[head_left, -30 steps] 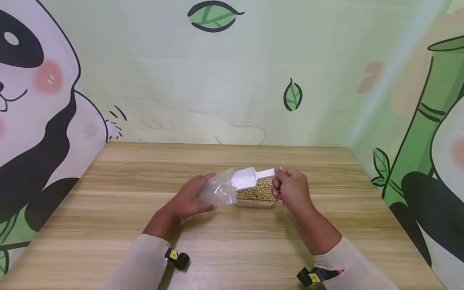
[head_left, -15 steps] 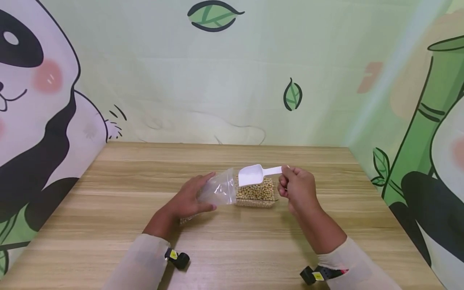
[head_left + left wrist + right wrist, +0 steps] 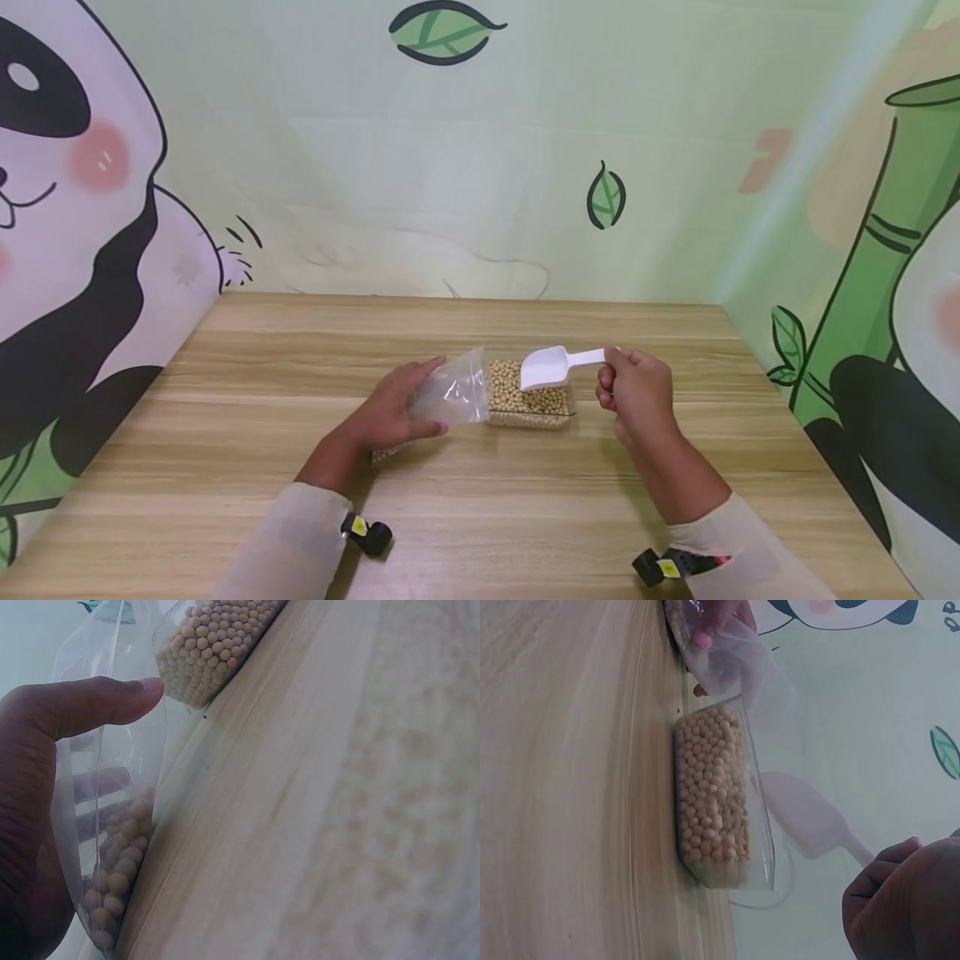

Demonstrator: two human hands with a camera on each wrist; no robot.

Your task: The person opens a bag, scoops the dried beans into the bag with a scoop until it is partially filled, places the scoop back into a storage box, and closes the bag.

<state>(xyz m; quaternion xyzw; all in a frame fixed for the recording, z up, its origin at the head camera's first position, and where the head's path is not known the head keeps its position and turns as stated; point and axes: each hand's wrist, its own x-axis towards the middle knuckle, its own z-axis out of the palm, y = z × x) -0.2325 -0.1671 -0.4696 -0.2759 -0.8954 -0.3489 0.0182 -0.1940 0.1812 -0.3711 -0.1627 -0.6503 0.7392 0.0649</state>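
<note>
My left hand [image 3: 378,414] holds a clear zip-top plastic bag [image 3: 453,392] between thumb and fingers, its mouth facing right. Soybeans [image 3: 118,883] lie in the bottom of the bag in the left wrist view. Just right of the bag's mouth stands a clear plastic box [image 3: 760,851] full of soybeans [image 3: 504,383]. My right hand [image 3: 641,392] grips the handle of a white scoop [image 3: 546,368], whose bowl hangs over the box. No beans show in the scoop. Part of the bag's lower end is hidden behind my left hand in the head view.
Everything is on a wood-grain table [image 3: 480,517]. A wall printed with pandas, leaves and bamboo [image 3: 480,167] rises behind the table's back edge. Each wrist carries a small black camera [image 3: 372,537].
My right hand has drawn the scoop away from the bag's mouth, to the right, until it hangs above the box. The left hand and bag stay put.
</note>
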